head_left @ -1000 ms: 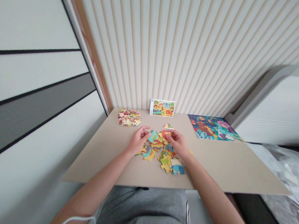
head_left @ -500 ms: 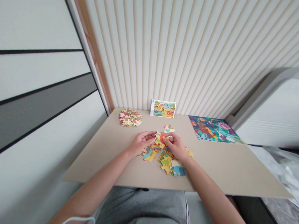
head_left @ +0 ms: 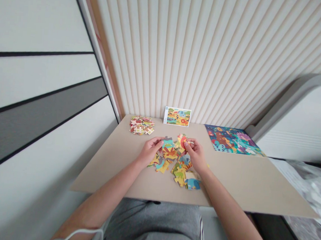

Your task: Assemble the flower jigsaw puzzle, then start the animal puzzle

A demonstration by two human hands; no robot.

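Observation:
My left hand (head_left: 150,150) pinches a jigsaw puzzle piece with a turquoise area (head_left: 168,143) by its left edge, thumb on top. Between the thumb and fingers of my right hand (head_left: 195,154) is a yellow jigsaw puzzle piece with a red-orange shape (head_left: 182,142). The two pieces are held side by side, with a small gap between them. Under and in front of both hands lies a loose heap of puzzle pieces (head_left: 179,174), mostly yellow, green and blue. My right wrist hides part of the heap's right side.
A reference picture card (head_left: 177,116) with animals leans against the ribbed wall. To its left sits a pile of red and white puzzle pieces (head_left: 141,126). A dark, colourful picture sheet (head_left: 234,140) lies at the table's back right. Clear plastic wrapping (head_left: 309,179) is beyond the right edge.
The left piece has turned from edge-on to face up. My right hand and its piece have moved slightly right, away from my left hand. The view has shifted a little.

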